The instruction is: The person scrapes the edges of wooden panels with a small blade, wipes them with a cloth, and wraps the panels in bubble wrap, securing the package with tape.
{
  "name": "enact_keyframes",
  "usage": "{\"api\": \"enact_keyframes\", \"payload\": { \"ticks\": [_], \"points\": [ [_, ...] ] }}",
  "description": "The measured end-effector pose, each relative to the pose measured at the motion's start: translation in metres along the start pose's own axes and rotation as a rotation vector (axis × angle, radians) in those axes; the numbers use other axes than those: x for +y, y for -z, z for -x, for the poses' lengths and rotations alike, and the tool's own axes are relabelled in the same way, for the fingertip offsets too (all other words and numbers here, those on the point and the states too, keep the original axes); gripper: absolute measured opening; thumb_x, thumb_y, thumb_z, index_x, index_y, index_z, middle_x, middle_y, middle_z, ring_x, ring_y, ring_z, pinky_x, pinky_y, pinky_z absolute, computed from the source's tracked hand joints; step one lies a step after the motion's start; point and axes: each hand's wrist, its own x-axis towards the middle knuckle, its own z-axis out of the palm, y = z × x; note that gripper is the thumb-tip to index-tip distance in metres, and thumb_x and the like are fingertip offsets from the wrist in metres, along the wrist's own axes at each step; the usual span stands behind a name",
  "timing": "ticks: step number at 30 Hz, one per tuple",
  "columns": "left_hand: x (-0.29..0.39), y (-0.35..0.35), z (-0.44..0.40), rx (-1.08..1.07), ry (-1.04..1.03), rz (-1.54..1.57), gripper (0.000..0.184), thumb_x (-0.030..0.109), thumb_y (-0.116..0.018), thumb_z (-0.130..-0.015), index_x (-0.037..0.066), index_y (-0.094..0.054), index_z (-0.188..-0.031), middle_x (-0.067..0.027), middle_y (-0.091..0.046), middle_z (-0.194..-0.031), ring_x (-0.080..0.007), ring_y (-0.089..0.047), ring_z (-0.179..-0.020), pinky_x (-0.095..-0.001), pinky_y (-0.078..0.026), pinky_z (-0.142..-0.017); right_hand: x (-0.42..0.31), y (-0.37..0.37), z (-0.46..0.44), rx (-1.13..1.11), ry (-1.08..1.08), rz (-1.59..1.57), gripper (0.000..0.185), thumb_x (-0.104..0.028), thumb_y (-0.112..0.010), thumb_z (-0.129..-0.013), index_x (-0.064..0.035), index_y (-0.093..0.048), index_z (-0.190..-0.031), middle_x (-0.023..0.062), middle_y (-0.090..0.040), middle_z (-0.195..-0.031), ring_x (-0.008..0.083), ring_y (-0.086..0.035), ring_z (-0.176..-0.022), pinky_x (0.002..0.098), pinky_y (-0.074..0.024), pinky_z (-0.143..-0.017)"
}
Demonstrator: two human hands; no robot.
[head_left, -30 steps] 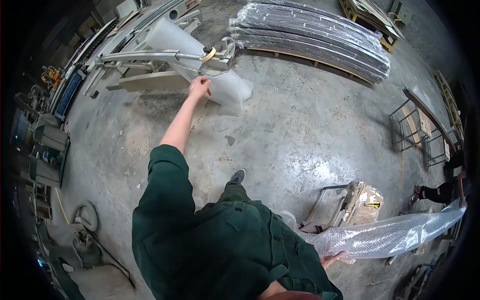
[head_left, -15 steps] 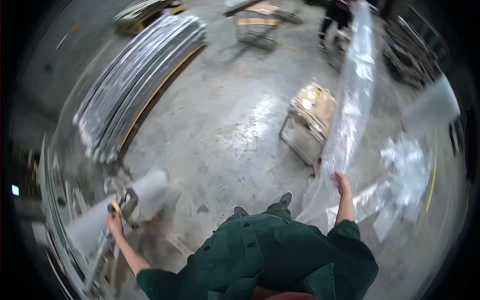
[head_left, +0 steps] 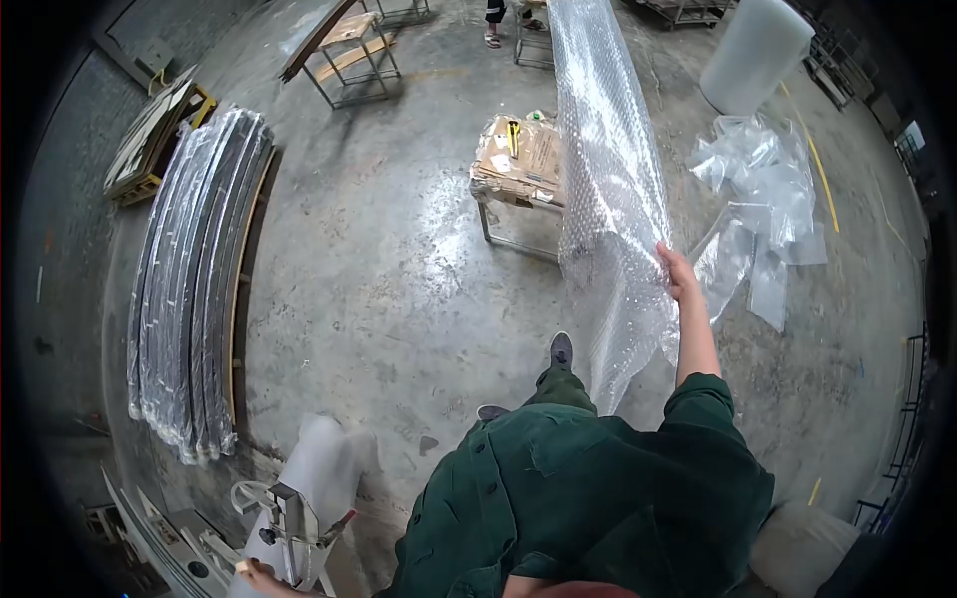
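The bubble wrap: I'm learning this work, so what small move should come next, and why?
Probably bring the left hand across to gather the near end of the bubble wrap: the right hand holds it only at one side, and that end hangs loose and spread beside the feet.

Bubble wrap (head_left: 610,130) and co-worker (head_left: 494,14) — both partly beyond the top edge; left grip (head_left: 257,572) — contents unclear

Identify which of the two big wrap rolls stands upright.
The far roll, beyond the crumpled plastic, stands upright; the near roll, by the left hand, lies on its side.
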Motion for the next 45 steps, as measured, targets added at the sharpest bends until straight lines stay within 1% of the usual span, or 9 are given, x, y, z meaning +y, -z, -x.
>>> {"api": "enact_keyframes", "payload": {
  "ticks": [4, 6, 15, 21, 24, 26, 31, 39, 45],
  "points": [
    [0.016, -0.006, -0.021, 0.142, -0.689, 0.562, 0.058, 0.037, -0.069, -0.072, -0.001, -0.052, -0.113, -0.0184, -0.061, -0.100, -0.0232, -0.060, -0.086, -0.0486, -0.045, -0.081, -0.039, -0.008, 0.035, -0.091, 0.044, -0.139, 0.024, -0.028, -0.062, -0.085, -0.0049, -0.062, -0.091, 0.0040, -0.065, -0.080, 0.0125, -0.061, -0.064, 0.0270, -0.0505, -0.057],
    [0.080, -0.062, -0.009, -0.379, -0.109, 1.446, 0.047, 0.022, -0.063, -0.081, 0.006, -0.051, -0.124, -0.0095, -0.056, -0.118, -0.0131, -0.046, -0.077, -0.0286, -0.040, -0.074, -0.046, -0.014, 0.040, -0.167, 0.072, -0.153, 0.023, -0.026, -0.061, -0.086, -0.0047, -0.062, -0.094, 0.0041, -0.065, -0.083, 0.0121, -0.062, -0.067, 0.0264, -0.0508, -0.058],
    [0.319, -0.519, 0.291, -1.740, 0.237, 0.753, 0.074, 0.036, -0.060, -0.086, 0.013, -0.020, -0.143, -0.0136, -0.044, -0.130, -0.0248, -0.051, -0.106, -0.0374, -0.047, -0.086, -0.049, -0.099, 0.048, -0.335, 0.187, -0.215, 0.022, -0.018, -0.059, -0.087, -0.0055, -0.057, -0.105, 0.0007, -0.064, -0.090, 0.0086, -0.059, -0.075, 0.0248, -0.0498, -0.067],
    [0.378, -0.673, 0.430, -1.841, 0.152, 0.527, 0.099, 0.029, -0.074, -0.077, 0.011, -0.006, -0.145, -0.0062, -0.056, -0.103, -0.0122, -0.055, -0.081, -0.0276, -0.046, -0.070, -0.043, -0.113, 0.030, -0.497, 0.104, -0.302, 0.023, -0.017, -0.059, -0.088, -0.0068, -0.056, -0.108, 0.0001, -0.063, -0.096, 0.0088, -0.059, -0.083, 0.0256, -0.0487, -0.073],
    [0.380, -0.689, 0.452, -1.921, 0.236, 0.535, 0.077, 0.026, -0.077, -0.074, 0.002, -0.036, -0.134, -0.0034, -0.059, -0.091, -0.0096, -0.053, -0.071, -0.0263, -0.045, -0.063, -0.026, -0.097, 0.022, -0.505, -0.008, -0.412, 0.025, -0.018, -0.059, -0.088, -0.0063, -0.056, -0.110, 0.0012, -0.063, -0.099, 0.0109, -0.059, -0.085, 0.0282, -0.0485, -0.075],
    [0.400, -0.661, 0.453, -1.897, -0.110, 0.204, 0.021, 0.022, -0.077, -0.071, 0.009, -0.063, -0.078, 0.0018, -0.059, -0.072, -0.0067, -0.051, -0.064, -0.0231, -0.040, -0.056, -0.011, -0.079, 0.007, -0.446, 0.043, -0.233, 0.028, -0.019, -0.058, -0.088, -0.0045, -0.054, -0.112, 0.0027, -0.062, -0.101, 0.0142, -0.059, -0.087, 0.0309, -0.0480, -0.077],
    [0.425, -0.614, 0.482, -1.157, -1.026, 0.003, 0.028, 0.022, -0.070, -0.070, 0.001, -0.061, -0.085, -0.0078, -0.062, -0.072, -0.0233, -0.060, -0.070, -0.0342, -0.047, -0.064, -0.024, -0.056, -0.012, 0.158, 0.442, 0.693, 0.053, -0.035, -0.058, -0.088, 0.0011, -0.045, -0.124, 0.0084, -0.053, -0.121, 0.0182, -0.052, -0.107, 0.0331, -0.0421, -0.088],
    [0.441, -0.626, 0.540, -2.206, -0.242, 0.282, 0.051, 0.016, -0.067, -0.078, 0.004, -0.049, -0.125, -0.0073, -0.058, -0.113, -0.0172, -0.062, -0.077, -0.0278, -0.050, -0.071, -0.095, -0.120, -0.013, -0.260, 0.159, 0.138, 0.049, -0.042, -0.051, -0.089, 0.0012, -0.057, -0.112, 0.0123, -0.062, -0.105, 0.0174, -0.058, -0.093, 0.0316, -0.0438, -0.081],
    [0.459, -0.617, 0.505, -2.270, 0.068, 0.232, 0.048, 0.017, -0.067, -0.081, 0.008, -0.051, -0.126, -0.0016, -0.061, -0.101, -0.0071, -0.056, -0.066, -0.0210, -0.046, -0.057, -0.075, -0.122, -0.052, 0.072, 0.350, 0.218, 0.032, -0.030, -0.053, -0.089, -0.0003, -0.064, -0.089, 0.0002, -0.059, -0.079, 0.0098, -0.050, -0.074, 0.0254, -0.0403, -0.070]
  ]
}}
